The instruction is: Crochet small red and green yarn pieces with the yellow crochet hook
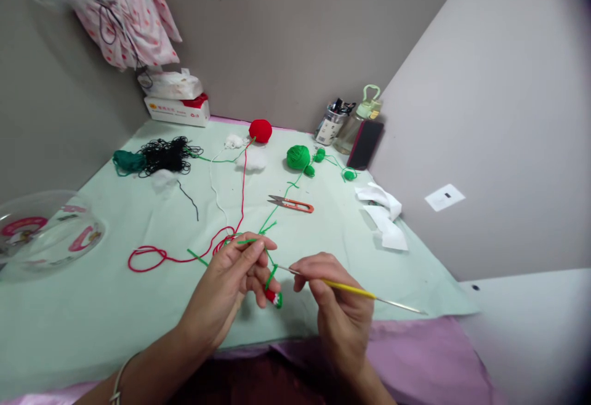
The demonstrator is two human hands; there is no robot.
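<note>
My left hand (pixel 237 272) pinches a green yarn strand (pixel 272 214) and holds a small red, white and green crochet piece (pixel 274 297) under its fingers. My right hand (pixel 330 297) grips a crochet hook with a yellow handle (pixel 348 289), its metal tip pointing left at the yarn by my left fingers. The green strand runs up the table to a green yarn ball (pixel 298 157). A red yarn strand (pixel 152 257) loops left of my hands and leads to a red yarn ball (pixel 260 130).
Orange-handled thread snips (pixel 292 204) lie beyond my hands on the pale green cloth (pixel 92 306). Black and dark green yarn tangles (pixel 157 156), white stuffing (pixel 252 159), a clear plastic dome (pixel 44 232), folded white paper (pixel 383 217), a pen cup (pixel 330 125), bottle, phone (pixel 365 144) and tissue box (pixel 178 109) ring the table.
</note>
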